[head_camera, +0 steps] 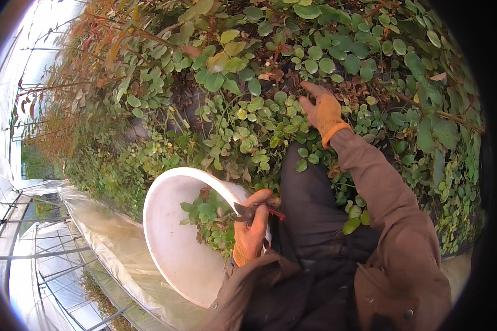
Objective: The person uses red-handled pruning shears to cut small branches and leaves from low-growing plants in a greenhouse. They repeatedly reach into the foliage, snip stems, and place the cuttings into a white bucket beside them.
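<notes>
My left hand (252, 236), in an orange knit-cuffed glove, grips pruning shears (244, 214) with red handles; their metal blades stick out above the mouth of a white bucket (165, 231). The bucket lies tilted at my left, with cut leafy green stems (213, 217) inside, partly behind that hand. Farther forward and to the right, my right hand (322, 108), in a similar glove, reaches into low leafy plants (252, 120) beside brown dry leaves (288, 78). Its visible fingers are apart, and I see nothing held in them.
Dense rose-like foliage (215, 78) spreads in front, with reddish shoots at the upper left. A thick woody stem (443, 113) crosses at the right. Translucent plastic sheeting (120, 265) and metal greenhouse framing (41, 254) stand to the left. My dark-trousered leg (308, 198) is among the plants.
</notes>
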The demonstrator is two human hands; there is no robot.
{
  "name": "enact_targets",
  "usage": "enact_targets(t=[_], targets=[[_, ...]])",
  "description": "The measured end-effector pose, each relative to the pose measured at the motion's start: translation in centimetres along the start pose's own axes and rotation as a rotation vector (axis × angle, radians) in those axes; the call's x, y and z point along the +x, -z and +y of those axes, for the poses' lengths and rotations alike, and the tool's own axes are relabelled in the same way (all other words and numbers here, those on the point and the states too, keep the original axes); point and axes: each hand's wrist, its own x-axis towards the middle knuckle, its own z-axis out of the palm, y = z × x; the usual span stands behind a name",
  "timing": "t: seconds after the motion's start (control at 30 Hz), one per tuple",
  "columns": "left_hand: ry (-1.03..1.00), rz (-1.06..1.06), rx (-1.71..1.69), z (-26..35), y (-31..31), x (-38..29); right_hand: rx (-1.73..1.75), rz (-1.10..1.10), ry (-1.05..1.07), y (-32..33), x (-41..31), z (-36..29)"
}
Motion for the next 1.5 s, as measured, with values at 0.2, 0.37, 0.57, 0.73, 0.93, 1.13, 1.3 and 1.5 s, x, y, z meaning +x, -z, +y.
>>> enact_targets(t=[0.2,0.37,0.57,0.73,0.93,1.13,1.3,1.5], targets=[[-0.067,-0.016,-0.079,0.0,-0.8,0.3,-0.346,-0.27,0.356,-2.2,-9.6,1.2],[-0.127,0.009,-0.006,-0.8,-0.7,0.3,-0.195,-0.348,0.311,-0.8,-10.6,2.0],[-0.175,0.035,0.115,-0.1,-1.6,0.3,0.349,-0.417,-0.207,7.8,-12.1,2.1],[-0.121,0.045,0.14,0.1,-2.0,0.0,0.443,0.143,-0.32,16.6,-12.2,6.9],[-0.209,0.01,0.17,-0.9,-2.0,0.5,0.413,0.437,-0.334,22.4,-11.1,10.8],[-0.26,-0.04,0.073,-1.8,-1.6,1.1,0.419,0.242,-0.408,20.4,-8.2,6.9],[-0.222,-0.079,0.081,-1.6,-1.9,0.2,0.511,0.216,-0.445,18.5,-4.6,4.7],[-0.2,-0.103,0.128,-1.1,-3.3,-0.7,0.573,0.419,-0.359,15.5,0.6,5.3]])
